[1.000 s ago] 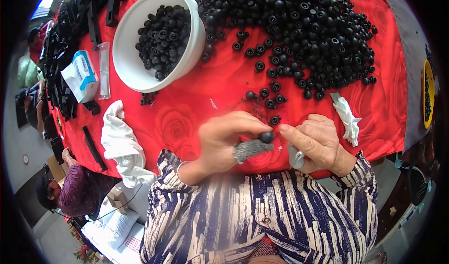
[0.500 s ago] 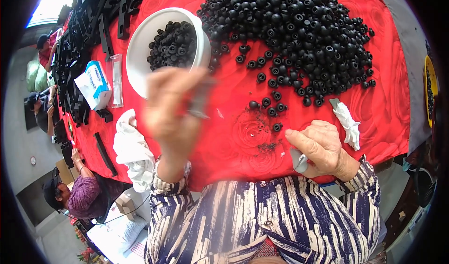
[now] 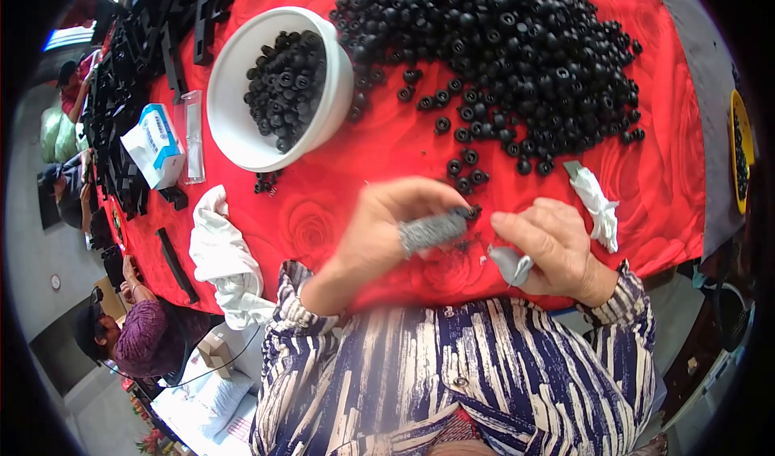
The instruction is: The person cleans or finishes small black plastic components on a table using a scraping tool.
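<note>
My left hand (image 3: pixel 379 226) is over the near middle of the table, with a grey wrap (image 3: pixel 432 231) around a finger. Its fingertips pinch a small round black knob-like part (image 3: pixel 472 212). Just to the right, my right hand (image 3: pixel 553 242) is closed, thumb pointing at that part. A greyish-white piece (image 3: pixel 508 265) sticks out below the right thumb; its kind is partly hidden in the palm. Beyond both hands lies a big pile of black parts (image 3: pixel 500 60), a few scattered loose. A white bowl (image 3: pixel 339 92) at the left holds more of them.
A white-wrapped flat tool (image 3: pixel 596 205) lies right of my right hand. At the left are a white cloth (image 3: pixel 222 254), a blue-white box (image 3: pixel 157 149), a clear plastic strip (image 3: pixel 193 137) and long black pieces (image 3: pixel 169 52). Other people (image 3: pixel 149 335) sit along the left side.
My left hand has moved from beside the bowl rightward and nearer to me, to my right hand, and now pinches a black part. The right hand stays about where it was.
</note>
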{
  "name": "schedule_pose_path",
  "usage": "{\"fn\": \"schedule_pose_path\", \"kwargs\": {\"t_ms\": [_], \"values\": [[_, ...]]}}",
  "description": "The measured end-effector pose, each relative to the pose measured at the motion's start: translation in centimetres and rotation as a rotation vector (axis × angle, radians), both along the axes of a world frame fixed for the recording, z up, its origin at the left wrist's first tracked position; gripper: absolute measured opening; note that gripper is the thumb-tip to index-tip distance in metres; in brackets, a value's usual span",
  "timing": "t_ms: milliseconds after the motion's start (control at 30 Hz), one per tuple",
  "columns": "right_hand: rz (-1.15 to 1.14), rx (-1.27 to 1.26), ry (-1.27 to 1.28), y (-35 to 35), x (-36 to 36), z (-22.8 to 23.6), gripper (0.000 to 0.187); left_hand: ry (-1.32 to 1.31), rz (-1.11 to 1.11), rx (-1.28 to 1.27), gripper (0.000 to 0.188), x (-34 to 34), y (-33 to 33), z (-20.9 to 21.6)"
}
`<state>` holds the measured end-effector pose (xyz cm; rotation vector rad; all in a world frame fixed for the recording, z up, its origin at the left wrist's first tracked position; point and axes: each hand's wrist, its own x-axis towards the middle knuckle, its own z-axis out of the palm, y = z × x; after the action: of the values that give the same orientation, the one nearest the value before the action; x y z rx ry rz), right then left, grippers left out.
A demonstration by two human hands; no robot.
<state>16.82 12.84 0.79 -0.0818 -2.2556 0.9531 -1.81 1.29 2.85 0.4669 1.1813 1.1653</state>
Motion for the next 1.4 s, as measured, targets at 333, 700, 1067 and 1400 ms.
{"fn": "schedule_pose_path", "kwargs": {"t_ms": [333,700,1067,1400], "values": [[-0.033,0.117,0.022,-1.2,-0.7,0.3,0.036,-0.521,-0.049,-0.130,0.019,2.2,-0.6,-2.8],[0.078,-0.187,-0.091,-1.1,-0.9,0.7,0.034,-0.592,-0.152,-0.115,0.014,2.7,-1.0,-3.6],[0.199,-0.132,-0.141,-0.7,-2.1,2.7,0.034,-0.492,-0.297,-0.010,0.015,0.3,-1.1,-2.6],[0.233,-0.237,-0.160,-0.7,-3.1,1.4,0.028,-0.474,-0.276,0.021,0.012,-0.5,-1.5,-3.1]]}}
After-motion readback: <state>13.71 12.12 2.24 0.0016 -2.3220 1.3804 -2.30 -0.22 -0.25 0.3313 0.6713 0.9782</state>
